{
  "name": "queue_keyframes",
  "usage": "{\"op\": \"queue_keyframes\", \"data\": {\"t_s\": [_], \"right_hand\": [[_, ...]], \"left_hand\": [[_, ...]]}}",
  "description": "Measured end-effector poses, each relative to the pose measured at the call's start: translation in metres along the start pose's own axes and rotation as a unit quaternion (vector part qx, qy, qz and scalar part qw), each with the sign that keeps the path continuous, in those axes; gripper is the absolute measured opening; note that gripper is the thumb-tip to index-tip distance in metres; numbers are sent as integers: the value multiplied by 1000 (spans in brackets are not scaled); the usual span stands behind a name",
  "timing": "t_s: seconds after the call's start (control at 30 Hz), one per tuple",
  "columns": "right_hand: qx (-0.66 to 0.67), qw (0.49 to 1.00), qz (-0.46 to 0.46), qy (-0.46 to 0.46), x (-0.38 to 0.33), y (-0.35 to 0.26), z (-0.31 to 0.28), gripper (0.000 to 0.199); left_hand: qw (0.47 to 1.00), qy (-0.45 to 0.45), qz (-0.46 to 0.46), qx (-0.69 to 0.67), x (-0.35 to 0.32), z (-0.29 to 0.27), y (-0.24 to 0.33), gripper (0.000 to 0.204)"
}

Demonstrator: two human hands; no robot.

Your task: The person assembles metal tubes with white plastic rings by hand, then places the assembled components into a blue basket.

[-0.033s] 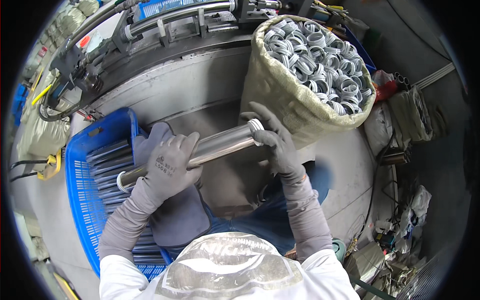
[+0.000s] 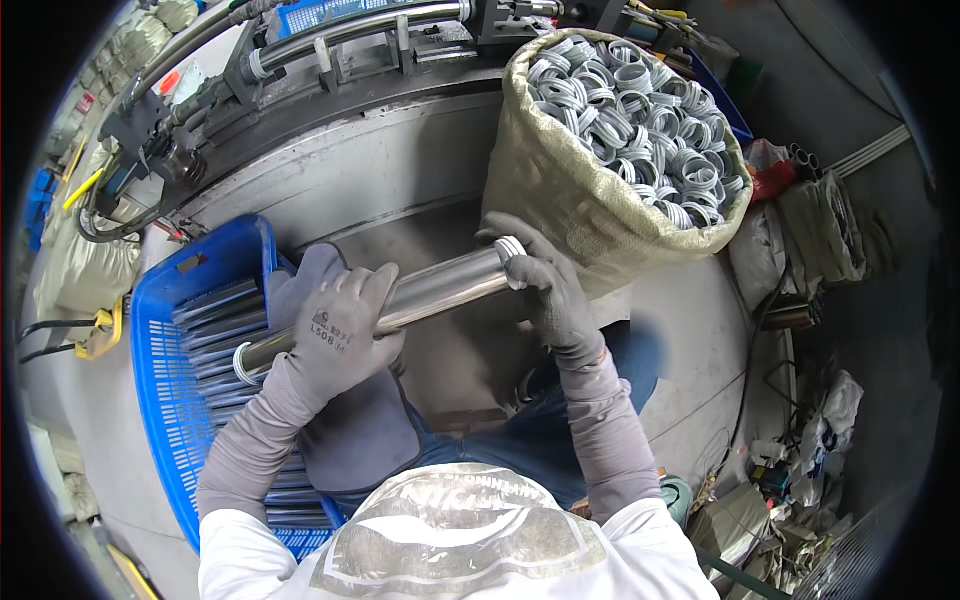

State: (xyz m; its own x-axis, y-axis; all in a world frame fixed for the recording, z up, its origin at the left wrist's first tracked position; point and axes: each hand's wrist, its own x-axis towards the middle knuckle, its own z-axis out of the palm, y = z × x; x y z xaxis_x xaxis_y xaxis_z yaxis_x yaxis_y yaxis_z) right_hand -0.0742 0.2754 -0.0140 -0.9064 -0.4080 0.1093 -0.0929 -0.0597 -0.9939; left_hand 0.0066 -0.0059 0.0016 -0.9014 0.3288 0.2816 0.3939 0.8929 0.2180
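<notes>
A shiny metal tube (image 2: 447,287) lies aslant across my lap, its right end higher in view. My left hand (image 2: 342,328), in a grey glove, is wrapped round the tube left of its middle. A white ribbed ring (image 2: 511,248) sits at the tube's right end. My gloved right hand (image 2: 552,290) closes about that ring, thumb on its near side and fingers curled over the far side. At the left end, beside my left wrist, is another white ring (image 2: 241,364). The bore of the tube is hidden.
On the left a blue plastic basket (image 2: 150,365) holds several metal tubes. Ahead to the right stands a woven sack (image 2: 560,200) full of white rings. A machine bench (image 2: 330,110) with a clamped tube runs along the far side. Bags and scraps (image 2: 800,480) lie at right.
My right hand's fingers have come down and curled in closer round the ring end. My left hand and the tube are almost unmoved.
</notes>
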Motion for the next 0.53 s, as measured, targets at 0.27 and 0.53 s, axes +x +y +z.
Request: {"op": "queue_keyframes", "data": {"t_s": [0.27, 0.53], "right_hand": [[-31, 988, 4, 151, 5, 25, 28, 41], [1, 992, -31, 120, 6, 34, 35, 40]], "left_hand": [[1000, -31, -4, -4, 2, 2, 2, 64], [999, -36, -6, -16, 0, 6, -1, 68]]}}
